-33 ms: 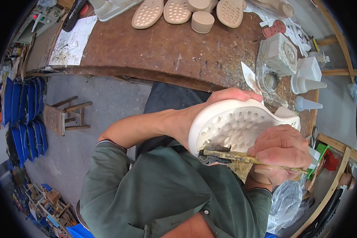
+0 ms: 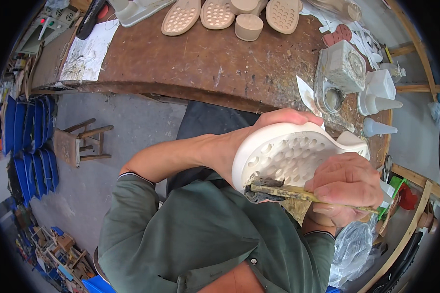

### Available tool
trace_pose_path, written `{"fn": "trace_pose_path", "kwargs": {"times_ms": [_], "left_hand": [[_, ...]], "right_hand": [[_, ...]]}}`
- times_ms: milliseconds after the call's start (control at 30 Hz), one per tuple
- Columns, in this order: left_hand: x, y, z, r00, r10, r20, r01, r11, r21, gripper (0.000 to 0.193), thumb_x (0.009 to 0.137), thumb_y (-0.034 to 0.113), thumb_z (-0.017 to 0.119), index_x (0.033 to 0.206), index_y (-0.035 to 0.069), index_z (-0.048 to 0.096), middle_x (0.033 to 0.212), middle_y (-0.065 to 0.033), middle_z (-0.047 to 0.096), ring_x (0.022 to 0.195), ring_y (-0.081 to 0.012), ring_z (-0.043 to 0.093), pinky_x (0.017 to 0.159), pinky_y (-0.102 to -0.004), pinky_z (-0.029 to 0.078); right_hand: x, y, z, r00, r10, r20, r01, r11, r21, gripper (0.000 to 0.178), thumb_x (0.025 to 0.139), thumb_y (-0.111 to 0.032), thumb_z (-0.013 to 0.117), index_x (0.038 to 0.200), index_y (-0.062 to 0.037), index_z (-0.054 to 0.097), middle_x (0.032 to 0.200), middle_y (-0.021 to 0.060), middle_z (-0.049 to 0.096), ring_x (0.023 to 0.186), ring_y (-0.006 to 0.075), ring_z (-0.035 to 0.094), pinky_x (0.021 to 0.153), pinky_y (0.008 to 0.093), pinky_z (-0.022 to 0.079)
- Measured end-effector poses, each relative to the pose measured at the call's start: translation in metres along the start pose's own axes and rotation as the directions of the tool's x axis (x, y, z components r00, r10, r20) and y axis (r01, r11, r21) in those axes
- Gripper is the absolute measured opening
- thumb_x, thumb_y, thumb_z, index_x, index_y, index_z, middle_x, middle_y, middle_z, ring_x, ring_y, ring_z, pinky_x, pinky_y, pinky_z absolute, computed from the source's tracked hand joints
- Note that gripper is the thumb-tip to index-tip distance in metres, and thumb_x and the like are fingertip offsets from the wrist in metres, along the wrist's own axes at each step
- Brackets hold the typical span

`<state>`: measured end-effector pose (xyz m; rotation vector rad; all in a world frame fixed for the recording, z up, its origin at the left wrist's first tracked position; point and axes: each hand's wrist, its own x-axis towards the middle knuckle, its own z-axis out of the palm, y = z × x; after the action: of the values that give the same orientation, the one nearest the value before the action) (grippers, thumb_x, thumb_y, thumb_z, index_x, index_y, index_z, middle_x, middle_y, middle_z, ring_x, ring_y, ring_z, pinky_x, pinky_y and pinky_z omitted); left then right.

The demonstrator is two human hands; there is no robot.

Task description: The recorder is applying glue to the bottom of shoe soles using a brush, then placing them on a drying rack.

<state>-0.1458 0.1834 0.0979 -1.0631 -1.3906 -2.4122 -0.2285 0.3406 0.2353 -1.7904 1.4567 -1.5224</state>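
Note:
My left hand [image 2: 233,142] grips a white shoe sole [image 2: 305,158] from its left and far side, fingers over the far rim. The sole is tilted, and rows of round hollows show on its upper face. In my right hand [image 2: 347,183] is a yellowish stick-handled swab [image 2: 298,194], fingers closed round the handle. Its dark, ragged cloth tip lies at the sole's near-left rim and seems to touch it. The right hand covers part of the sole's near-right side.
Ahead is a brown workbench [image 2: 195,61] with several beige soles [image 2: 217,14] and a round heel block [image 2: 249,28] at the back. White containers [image 2: 344,66] and a nozzle-shaped cap [image 2: 379,128] stand right. A wooden stool [image 2: 83,141] and blue stacked pieces [image 2: 32,119] are left.

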Motion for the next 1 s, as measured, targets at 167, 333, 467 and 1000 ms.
{"fn": "trace_pose_path", "kwargs": {"times_ms": [167,333,467,1000], "left_hand": [[0.018,0.032,-0.01,0.994,-0.09,-0.062,0.096,0.99,0.099,0.109,0.052,0.016,0.086,0.137,0.008,0.018,0.139,-0.0163,0.026,0.129,-0.026,0.03,0.104,-0.0398,0.03],[0.025,0.027,-0.015,0.834,-0.277,-0.478,-0.088,0.787,-0.61,0.089,0.075,0.054,0.056,0.139,0.003,0.023,0.136,-0.0188,0.039,0.116,-0.0322,0.048,0.099,-0.0419,0.04],[0.035,0.032,0.007,0.812,-0.223,-0.54,-0.152,0.812,-0.563,0.079,0.084,0.053,0.043,0.14,0.003,0.022,0.137,-0.0193,0.037,0.12,-0.0331,0.045,0.099,-0.0435,0.038],[0.048,0.044,0.02,0.771,-0.382,-0.51,-0.026,0.781,-0.624,0.095,0.078,0.074,0.031,0.143,0.006,0.015,0.14,-0.0214,0.03,0.123,-0.0342,0.041,0.1,-0.0453,0.038]], "right_hand": [[-0.018,0.009,-0.011,0.987,0.016,-0.158,-0.024,0.998,-0.051,0.021,0.072,-0.004,0.07,0.088,0.0042,0.061,0.069,0.0134,0.063,0.05,0.023,0.06,0.045,0.0288,0.046],[-0.023,0.013,0.001,0.531,0.339,-0.776,-0.153,0.94,0.305,0.016,0.086,-0.007,0.054,0.094,0.0065,0.057,0.071,0.0167,0.062,0.048,0.0155,0.057,0.044,0.0238,0.045],[-0.005,0.023,0.023,0.556,0.279,-0.783,-0.22,0.958,0.185,0.018,0.086,-0.005,0.057,0.099,0.007,0.055,0.075,0.0151,0.062,0.052,0.0142,0.059,0.048,0.0217,0.047],[0.003,0.023,0.034,0.692,0.279,-0.666,-0.324,0.944,0.059,0.016,0.076,-0.002,0.068,0.09,0.0022,0.062,0.068,0.0104,0.064,0.06,0.0152,0.061,0.06,0.0255,0.048]]}}
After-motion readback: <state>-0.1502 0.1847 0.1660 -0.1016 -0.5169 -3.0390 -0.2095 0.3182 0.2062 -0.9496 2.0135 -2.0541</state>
